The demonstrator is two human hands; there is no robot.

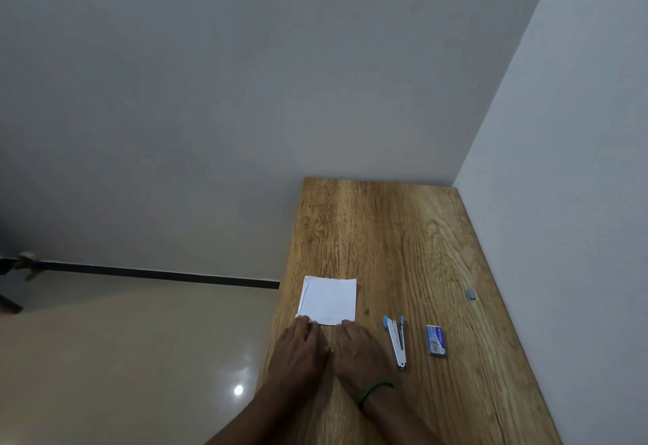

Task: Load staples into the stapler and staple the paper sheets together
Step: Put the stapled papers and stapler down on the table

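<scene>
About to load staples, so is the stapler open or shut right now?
Open. The stapler lies on the table with its two blue-tipped arms spread in a narrow V, joined at the near end; neither hand touches it.

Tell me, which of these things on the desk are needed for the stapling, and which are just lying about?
Needed: paper sheets, under both hands' fingertips; stapler; box of staples; small grey strip, probably staples.

Lying about: nothing on the wooden table; only the green wristband on the right wrist.
</scene>
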